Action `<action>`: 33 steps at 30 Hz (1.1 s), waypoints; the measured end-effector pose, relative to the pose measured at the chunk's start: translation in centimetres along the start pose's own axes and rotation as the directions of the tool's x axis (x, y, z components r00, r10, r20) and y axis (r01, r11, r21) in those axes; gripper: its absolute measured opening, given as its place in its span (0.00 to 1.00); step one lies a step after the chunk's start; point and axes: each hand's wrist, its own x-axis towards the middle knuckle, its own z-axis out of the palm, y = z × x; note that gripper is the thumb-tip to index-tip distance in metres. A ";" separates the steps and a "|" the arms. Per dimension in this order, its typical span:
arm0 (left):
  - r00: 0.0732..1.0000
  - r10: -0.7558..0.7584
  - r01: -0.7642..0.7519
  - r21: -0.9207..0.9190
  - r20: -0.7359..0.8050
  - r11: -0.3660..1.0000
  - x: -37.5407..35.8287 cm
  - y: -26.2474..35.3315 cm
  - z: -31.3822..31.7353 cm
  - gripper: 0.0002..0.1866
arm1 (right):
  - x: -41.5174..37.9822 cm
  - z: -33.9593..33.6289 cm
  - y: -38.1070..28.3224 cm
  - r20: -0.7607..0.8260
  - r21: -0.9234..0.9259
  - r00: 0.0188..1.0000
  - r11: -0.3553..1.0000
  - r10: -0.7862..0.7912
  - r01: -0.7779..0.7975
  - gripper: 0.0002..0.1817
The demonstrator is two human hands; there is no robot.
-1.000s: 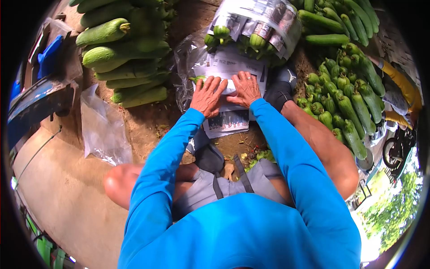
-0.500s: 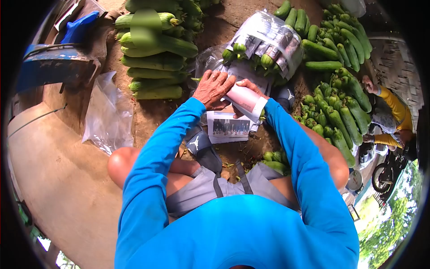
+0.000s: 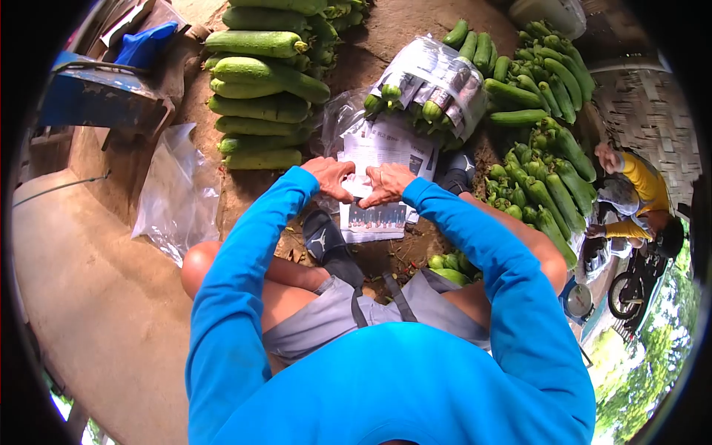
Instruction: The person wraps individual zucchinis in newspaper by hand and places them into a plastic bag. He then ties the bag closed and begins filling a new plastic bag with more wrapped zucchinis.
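Note:
My left hand (image 3: 330, 178) and my right hand (image 3: 389, 183) meet low over a newspaper stack (image 3: 386, 144). Their bent fingers close on white paper (image 3: 359, 185) between them; whether anything is inside it is hidden. A sheet with a printed photo (image 3: 377, 216) lies just under the hands. Beyond the stack rests a plastic-wrapped bundle (image 3: 430, 74) of newspaper-covered green cucumber-like vegetables, their ends poking out at the near side.
Large green vegetables (image 3: 259, 109) are piled at the left, more cucumber-like ones (image 3: 552, 178) at the right. A clear plastic bag (image 3: 176, 193) lies on the ground. Sandals (image 3: 323, 236) are on my feet. Another person in a yellow sleeve (image 3: 644, 178) sits at far right.
The pink-and-white paper roll across my hands no longer shows lengthwise. My hands have come lower and side by side, fingers bent inward on white paper. More of the newspaper stack is uncovered.

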 end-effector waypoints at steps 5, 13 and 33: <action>0.938 0.252 -0.224 0.141 -0.237 0.964 -2.2 3.8 1.5 0.41 | -0.2 -2.4 2.9 0.496 0.402 0.855 0.913 -0.154 -0.068 0.41; 0.823 0.423 -0.316 0.314 -0.378 0.895 -0.8 5.3 -0.5 0.41 | -1.0 -6.6 8.0 0.743 0.585 0.629 0.678 -0.229 -0.445 0.29; 0.726 -0.312 -0.035 -0.485 -0.613 0.874 12.7 5.2 -4.5 0.36 | 6.5 -16.6 21.1 -0.487 -0.271 0.870 0.960 -0.074 -0.070 0.18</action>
